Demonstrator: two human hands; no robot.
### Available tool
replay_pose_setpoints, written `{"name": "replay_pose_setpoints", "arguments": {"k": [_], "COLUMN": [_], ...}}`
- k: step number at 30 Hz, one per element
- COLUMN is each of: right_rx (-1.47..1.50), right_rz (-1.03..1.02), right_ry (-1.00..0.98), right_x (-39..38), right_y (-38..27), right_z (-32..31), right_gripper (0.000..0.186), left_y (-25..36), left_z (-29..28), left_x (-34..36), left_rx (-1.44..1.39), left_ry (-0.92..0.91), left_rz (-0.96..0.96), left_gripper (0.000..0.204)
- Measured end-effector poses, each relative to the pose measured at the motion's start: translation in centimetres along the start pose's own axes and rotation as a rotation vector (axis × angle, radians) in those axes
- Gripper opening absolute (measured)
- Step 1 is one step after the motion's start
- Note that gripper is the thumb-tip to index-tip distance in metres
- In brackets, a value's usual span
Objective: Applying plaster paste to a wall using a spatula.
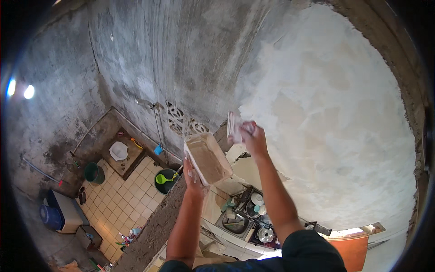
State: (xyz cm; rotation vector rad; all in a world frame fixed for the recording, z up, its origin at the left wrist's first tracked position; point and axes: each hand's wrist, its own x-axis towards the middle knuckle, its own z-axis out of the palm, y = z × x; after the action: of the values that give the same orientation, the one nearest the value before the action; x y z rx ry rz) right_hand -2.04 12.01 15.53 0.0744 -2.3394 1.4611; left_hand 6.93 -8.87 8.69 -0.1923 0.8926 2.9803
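Left hand (192, 174): raised, its grip closed around the underside and near edge of a rectangular tray (207, 157), which is tilted and carries a layer of brownish-grey wet mix. Right hand (253, 136): raised higher and just to the right of the tray, its grip closed on a flat pale trowel (233, 127), whose blade stands near upright close to the wall; whether the blade touches the wall cannot be told. White plaster patch (326, 113): broad, freshly pale, covering the right part of the wall beside the right hand. Bare grey wall (181, 54): rough cement, left of the patch, with patterned vent blocks (183, 119) set low in it. Seen far below, on the left: tiled floor (118, 195), white squat toilet (118, 150) on a raised step, green bucket (94, 173), dark basin (166, 180) holding a bright green scoop (162, 179), blue barrel (50, 216). Seen below between the forearms: a sink (235, 223) with dishes and a stove (260, 217) with pots and lids. Dark green sleeve (310, 254): at the lower edge, on the right arm.
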Motion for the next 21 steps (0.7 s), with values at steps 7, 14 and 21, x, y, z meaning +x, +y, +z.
{"name": "replay_pose_setpoints", "arguments": {"k": [7,14,21], "right_rx": [0.612,0.287,0.094], "right_rz": [0.118,-0.02,-0.458], "right_ry": [0.211,0.244,0.389], "right_x": [-12.3,-17.9,-19.9], "right_y": [-6.7,-9.1,-11.8], "right_z": [-5.9,-9.8,-12.6], "right_gripper": [0.03,0.022,0.024], "left_y": [2.2,0.8,0.8], "left_z": [7.6,11.9,15.2], "left_x": [-4.8,-8.0,-10.4], "left_rx": [-0.152,-0.193,-0.062], "left_ry": [-0.246,-0.48,-0.626], "left_rz": [-0.231,-0.339,-0.255], "left_gripper": [0.064,0.063,0.065]}}
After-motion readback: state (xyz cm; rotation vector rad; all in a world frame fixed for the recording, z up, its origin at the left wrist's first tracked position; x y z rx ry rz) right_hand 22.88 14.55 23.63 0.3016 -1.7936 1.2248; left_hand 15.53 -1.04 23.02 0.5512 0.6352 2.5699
